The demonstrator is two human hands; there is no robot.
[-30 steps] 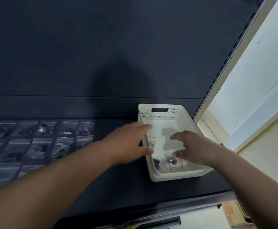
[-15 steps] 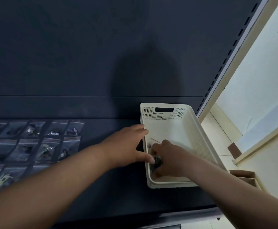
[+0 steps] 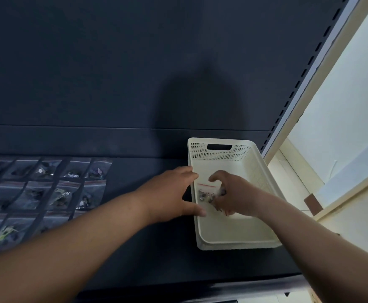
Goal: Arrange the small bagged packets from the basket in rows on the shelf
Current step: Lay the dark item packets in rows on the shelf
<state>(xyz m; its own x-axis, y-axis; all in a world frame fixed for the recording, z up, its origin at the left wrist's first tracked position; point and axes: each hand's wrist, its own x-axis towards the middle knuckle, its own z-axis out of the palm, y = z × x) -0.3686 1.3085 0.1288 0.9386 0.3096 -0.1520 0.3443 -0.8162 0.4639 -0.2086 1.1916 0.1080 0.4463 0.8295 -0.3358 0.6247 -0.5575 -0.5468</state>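
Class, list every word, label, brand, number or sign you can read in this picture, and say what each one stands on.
None can be read.
The rowed packets on the shelf: too blurred, no label legible.
The packet in the basket: a plain red strip, no words.
The basket itself: no brand or number shows.

Cream perforated basket sits at 3 o'clock on the dark shelf, one clear red-sealed packet of small parts inside. Rows of bagged packets lie flat at 9 o'clock.
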